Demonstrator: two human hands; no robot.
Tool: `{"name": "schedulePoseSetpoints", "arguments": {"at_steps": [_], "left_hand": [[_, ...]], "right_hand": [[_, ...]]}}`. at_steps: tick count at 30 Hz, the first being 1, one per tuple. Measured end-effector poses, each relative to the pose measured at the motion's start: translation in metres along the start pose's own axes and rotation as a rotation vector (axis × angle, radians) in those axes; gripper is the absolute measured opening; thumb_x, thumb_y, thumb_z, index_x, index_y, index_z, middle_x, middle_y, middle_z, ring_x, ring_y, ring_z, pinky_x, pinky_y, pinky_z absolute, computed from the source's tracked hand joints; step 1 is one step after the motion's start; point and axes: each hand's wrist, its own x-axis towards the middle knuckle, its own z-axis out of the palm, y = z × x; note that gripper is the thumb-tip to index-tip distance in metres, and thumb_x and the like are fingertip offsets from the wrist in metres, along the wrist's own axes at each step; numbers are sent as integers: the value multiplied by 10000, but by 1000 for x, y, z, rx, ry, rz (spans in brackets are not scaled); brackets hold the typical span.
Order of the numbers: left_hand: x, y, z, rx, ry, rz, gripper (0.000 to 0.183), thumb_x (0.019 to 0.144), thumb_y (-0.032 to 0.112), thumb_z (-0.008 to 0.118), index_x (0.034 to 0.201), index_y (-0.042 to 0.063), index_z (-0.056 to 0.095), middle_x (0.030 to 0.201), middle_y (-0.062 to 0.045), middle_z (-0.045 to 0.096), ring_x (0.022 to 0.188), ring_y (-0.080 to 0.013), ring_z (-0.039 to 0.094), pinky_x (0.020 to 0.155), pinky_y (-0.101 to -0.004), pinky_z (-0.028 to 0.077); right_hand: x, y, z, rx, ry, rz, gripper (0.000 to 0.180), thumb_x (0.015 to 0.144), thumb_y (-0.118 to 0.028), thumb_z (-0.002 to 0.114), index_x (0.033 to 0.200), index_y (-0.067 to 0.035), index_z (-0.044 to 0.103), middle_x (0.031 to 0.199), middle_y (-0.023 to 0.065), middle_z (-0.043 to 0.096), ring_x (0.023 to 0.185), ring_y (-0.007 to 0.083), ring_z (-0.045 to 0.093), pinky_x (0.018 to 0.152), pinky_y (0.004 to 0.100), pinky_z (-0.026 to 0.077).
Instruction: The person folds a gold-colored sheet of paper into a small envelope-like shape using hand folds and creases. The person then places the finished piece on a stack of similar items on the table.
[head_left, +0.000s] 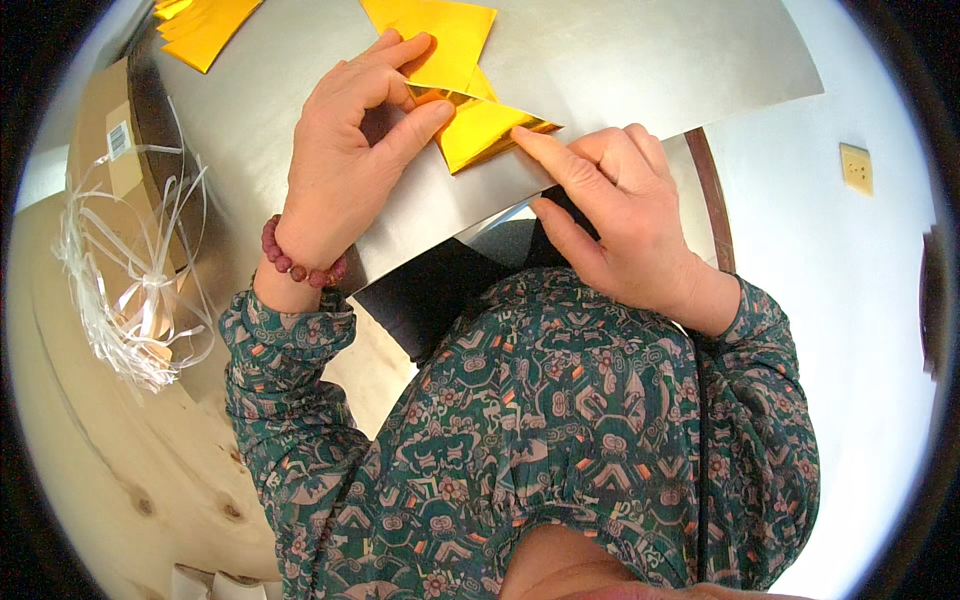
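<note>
A piece of shiny gold foil paper (484, 127), partly folded, lies near the front edge of a grey metallic-looking table. My left hand (360, 142) holds its left corner between thumb and fingers, with the index finger partly behind the raised edge. Another fingertip of that hand rests on further gold sheets (450, 45) just beyond. My right hand (622, 210) touches the piece's right side with its index fingertip, while the thumb is apart, by the table edge. More gold foil pieces (210, 34) lie fanned out at the far left of the tabletop.
A cardboard box (112, 180) stands left of the table (720, 60), with a bundle of white plastic strips (154, 281) hanging before it. A wall socket (856, 169) is at the right. The person's lap is close below the table edge.
</note>
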Motion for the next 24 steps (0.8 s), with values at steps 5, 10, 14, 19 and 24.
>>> {"name": "schedulePoseSetpoints", "arguments": {"at_steps": [5,10,14,19,24], "left_hand": [[0,0,0,-42,-3,-13,220,894,111,830,861,20,633,1394,-150,700,1404,-332,577,1091,-371,488],[2,2,1,4,-14,-9,204,890,102,834,870,24,646,1402,-148,694,1404,-325,575,1092,-379,490],[4,5,2,10,-12,-7,192,892,94,831,867,27,653,1395,-152,695,1402,-323,575,1091,-377,494],[6,8,1,19,-19,-8,177,892,84,831,867,27,665,1399,-149,692,1403,-315,573,1099,-374,493],[7,12,2,1,-17,-33,165,882,70,842,879,23,684,1414,-143,681,1409,-301,568,1110,-364,491]], "right_hand": [[-1,-1,0,-18,-33,6,546,845,-153,768,1376,-82,660,999,43,571,931,252,534,803,400,409],[-2,1,0,-17,-13,1,533,841,-166,776,1357,-78,672,1019,34,587,939,252,535,810,401,413],[-1,1,-4,-30,-32,11,529,832,-168,785,1344,-83,682,1045,23,603,954,250,534,822,402,418],[0,1,-8,-17,-52,4,633,814,-108,821,1425,-97,658,1007,62,569,906,244,484,811,367,399],[0,2,-10,-1,-75,1,631,823,-126,826,1429,-85,653,1013,66,560,911,241,480,814,369,395]]}}
